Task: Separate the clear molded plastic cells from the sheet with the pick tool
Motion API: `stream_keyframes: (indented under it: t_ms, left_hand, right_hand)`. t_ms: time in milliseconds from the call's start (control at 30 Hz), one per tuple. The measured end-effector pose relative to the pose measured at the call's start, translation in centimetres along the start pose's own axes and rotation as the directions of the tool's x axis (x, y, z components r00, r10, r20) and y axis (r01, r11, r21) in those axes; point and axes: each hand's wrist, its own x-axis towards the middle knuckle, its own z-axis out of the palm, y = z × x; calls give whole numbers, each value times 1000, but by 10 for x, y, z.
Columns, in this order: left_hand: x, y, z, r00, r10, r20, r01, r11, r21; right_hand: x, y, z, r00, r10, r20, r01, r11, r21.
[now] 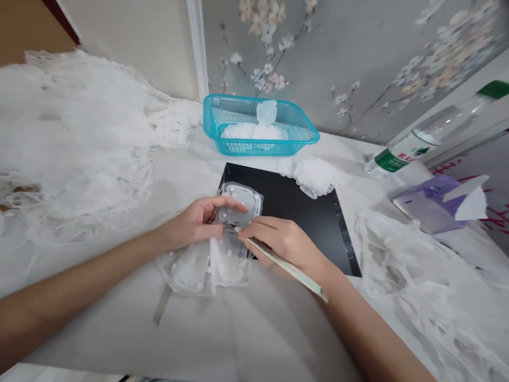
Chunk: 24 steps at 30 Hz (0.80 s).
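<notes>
Slim pale tool at translucent moulded plastic piece

My right hand has its fingers closed around the tool, tip by the piece's lower edge. My left hand holds the piece, thumb and index finger parted across it, over the left part of a black mat. Beyond stands a turquoise basket containing white pieces.

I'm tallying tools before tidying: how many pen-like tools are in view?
1: the tool in the right hand, its tip near the sheet that the left hand touches. Others may be hidden under the left heap or right heap.
</notes>
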Motion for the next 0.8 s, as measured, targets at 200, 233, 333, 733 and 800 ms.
stream_keyframes:
  t_ms: [200,233,333,733,800]
  left_hand:
    - [0,3,1,1000,0,14,0,1000,0]
    - [0,3,1,1000,2,21,-2,1000,-1]
    - [0,2,-1,999,-9,45,7,999,35]
    - [1,0,-2,998,-17,64,16,1000,12]
    - [1,0,-2,998,-15,68,15,1000,-1]
  right_hand:
    - [-8,-5,3,994,72,-87,-73,997,-11]
    - [-7,-6,1,995,68,-73,-71,997,-34]
    - [-6,-9,-5,999,42,-11,-43,993,-113]
    - [-5,-14,-24,989,78,129,-72,996,-52]
    - [-3,-15,-29,979,108,171,-110,994,3]
